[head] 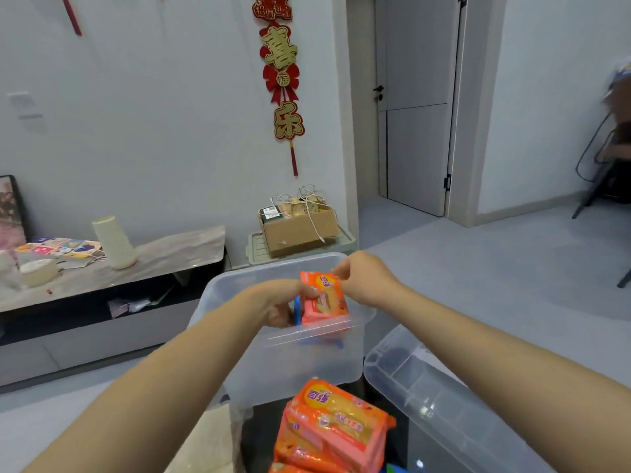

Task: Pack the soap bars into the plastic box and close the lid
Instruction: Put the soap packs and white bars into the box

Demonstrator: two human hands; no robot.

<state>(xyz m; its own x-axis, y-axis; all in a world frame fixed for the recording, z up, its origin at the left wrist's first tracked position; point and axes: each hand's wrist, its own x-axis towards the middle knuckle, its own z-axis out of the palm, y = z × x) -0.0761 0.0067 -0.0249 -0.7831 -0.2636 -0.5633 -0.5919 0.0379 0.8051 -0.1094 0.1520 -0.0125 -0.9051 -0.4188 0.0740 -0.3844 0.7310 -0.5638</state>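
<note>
head view | my left hand [277,303] and right hand [362,278] both pinch one orange-wrapped soap bar [324,298], held over the open clear plastic box [290,363] | more wrapped soap bars [336,428] stacked in front of box | lid [440,407] lies off, right of box

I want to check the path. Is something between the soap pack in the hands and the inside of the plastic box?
Nothing visible. Both hands hold the soap pack over the open plastic box; the lid lies off to the right.
</note>
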